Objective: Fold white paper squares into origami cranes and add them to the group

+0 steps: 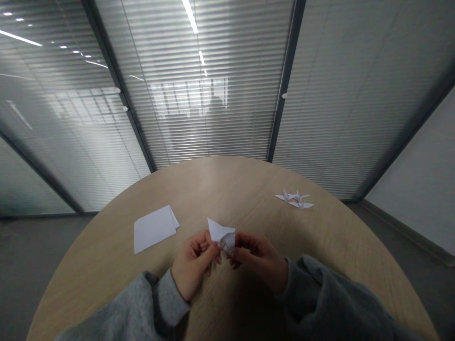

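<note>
L hand (194, 265) & R hand (259, 260) both pinch narrow, fingers bent in, holding a part-folded white paper (222, 232) between them, over the round wood table (249, 189). Grey sweater sleeves (313, 298) come in at bottom of view. From the part-folded white paper: stack of white sheets (154, 229) on table to its L, a bit apart, edges slightly fanned; white origami cranes (294, 199), touching each other, farther off to its R. Glass wall w/ blinds (195, 94) beyond table.
</note>
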Demonstrator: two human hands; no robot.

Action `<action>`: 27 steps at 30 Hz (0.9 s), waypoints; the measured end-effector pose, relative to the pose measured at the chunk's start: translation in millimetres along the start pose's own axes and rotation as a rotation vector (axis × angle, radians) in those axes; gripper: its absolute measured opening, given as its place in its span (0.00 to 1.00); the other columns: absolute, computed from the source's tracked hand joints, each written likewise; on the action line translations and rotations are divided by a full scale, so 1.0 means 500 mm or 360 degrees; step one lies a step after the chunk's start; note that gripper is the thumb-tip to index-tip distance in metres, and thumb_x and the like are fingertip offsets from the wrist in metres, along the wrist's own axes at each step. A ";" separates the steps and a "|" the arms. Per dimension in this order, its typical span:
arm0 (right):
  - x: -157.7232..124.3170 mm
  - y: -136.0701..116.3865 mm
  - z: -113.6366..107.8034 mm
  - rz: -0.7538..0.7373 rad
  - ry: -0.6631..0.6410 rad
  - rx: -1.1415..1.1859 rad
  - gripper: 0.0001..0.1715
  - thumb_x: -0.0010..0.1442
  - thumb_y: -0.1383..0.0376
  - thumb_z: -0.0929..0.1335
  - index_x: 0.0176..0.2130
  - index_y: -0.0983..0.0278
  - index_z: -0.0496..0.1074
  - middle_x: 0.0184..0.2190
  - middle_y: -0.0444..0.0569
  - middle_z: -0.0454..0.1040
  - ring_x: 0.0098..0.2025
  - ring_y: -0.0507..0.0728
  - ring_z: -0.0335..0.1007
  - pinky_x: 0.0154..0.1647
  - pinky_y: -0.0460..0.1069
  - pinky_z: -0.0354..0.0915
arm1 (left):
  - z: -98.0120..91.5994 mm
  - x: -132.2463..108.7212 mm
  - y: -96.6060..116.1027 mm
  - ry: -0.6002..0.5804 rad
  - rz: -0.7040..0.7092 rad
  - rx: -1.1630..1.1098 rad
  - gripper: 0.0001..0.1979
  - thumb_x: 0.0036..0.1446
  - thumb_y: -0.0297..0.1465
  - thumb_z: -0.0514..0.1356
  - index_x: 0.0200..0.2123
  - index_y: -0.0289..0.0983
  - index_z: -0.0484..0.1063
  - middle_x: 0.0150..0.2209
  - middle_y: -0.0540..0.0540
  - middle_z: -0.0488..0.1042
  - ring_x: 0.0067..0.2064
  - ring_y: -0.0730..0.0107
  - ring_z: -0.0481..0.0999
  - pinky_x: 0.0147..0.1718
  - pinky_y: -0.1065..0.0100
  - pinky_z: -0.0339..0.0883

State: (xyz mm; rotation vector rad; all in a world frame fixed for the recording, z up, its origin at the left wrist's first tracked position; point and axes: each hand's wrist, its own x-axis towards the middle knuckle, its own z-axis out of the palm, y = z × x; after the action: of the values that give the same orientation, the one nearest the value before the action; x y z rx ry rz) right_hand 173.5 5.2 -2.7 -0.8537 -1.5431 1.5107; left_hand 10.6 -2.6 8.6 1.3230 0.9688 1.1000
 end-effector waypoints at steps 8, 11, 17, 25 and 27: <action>-0.002 -0.011 0.002 0.0001 0.0011 0.0009 0.26 0.46 0.45 0.71 0.25 0.65 0.65 0.23 0.43 0.66 0.25 0.50 0.62 0.29 0.48 0.64 | -0.003 0.003 -0.005 0.0003 -0.0042 0.0029 0.25 0.42 0.52 0.63 0.19 0.35 0.64 0.15 0.55 0.63 0.15 0.83 0.55 0.11 0.81 0.52; -0.002 -0.013 0.001 -0.0002 -0.0001 -0.0007 0.26 0.46 0.45 0.70 0.25 0.65 0.65 0.23 0.43 0.66 0.25 0.50 0.62 0.29 0.48 0.64 | -0.004 0.002 -0.007 0.0014 -0.0057 0.0043 0.25 0.43 0.52 0.63 0.19 0.35 0.63 0.15 0.55 0.63 0.15 0.83 0.56 0.12 0.80 0.52; -0.002 -0.019 0.002 -0.0040 -0.0008 -0.0028 0.24 0.48 0.47 0.70 0.24 0.65 0.65 0.22 0.43 0.66 0.25 0.51 0.62 0.29 0.48 0.64 | -0.003 0.000 -0.006 0.0016 -0.0080 0.0048 0.26 0.42 0.52 0.63 0.19 0.35 0.63 0.14 0.55 0.63 0.14 0.84 0.56 0.12 0.80 0.52; -0.001 -0.009 0.000 -0.0032 -0.0090 0.0086 0.26 0.50 0.45 0.68 0.28 0.66 0.69 0.22 0.44 0.68 0.24 0.50 0.63 0.28 0.47 0.63 | -0.003 0.001 0.001 0.0015 -0.0082 0.0040 0.26 0.41 0.53 0.63 0.18 0.35 0.62 0.14 0.55 0.64 0.14 0.84 0.56 0.12 0.80 0.52; -0.001 -0.008 0.000 -0.0032 -0.0089 0.0104 0.26 0.51 0.45 0.67 0.30 0.66 0.70 0.23 0.44 0.68 0.24 0.50 0.64 0.28 0.47 0.63 | -0.003 0.002 0.001 0.0007 -0.0070 0.0040 0.27 0.40 0.53 0.64 0.18 0.35 0.63 0.14 0.54 0.64 0.14 0.84 0.56 0.12 0.80 0.51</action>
State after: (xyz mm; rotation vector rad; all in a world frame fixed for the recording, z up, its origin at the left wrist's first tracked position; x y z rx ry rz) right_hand 173.7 4.5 1.1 -0.7624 -1.5296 1.5736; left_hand 9.1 -1.4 9.1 1.3139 1.0132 1.0609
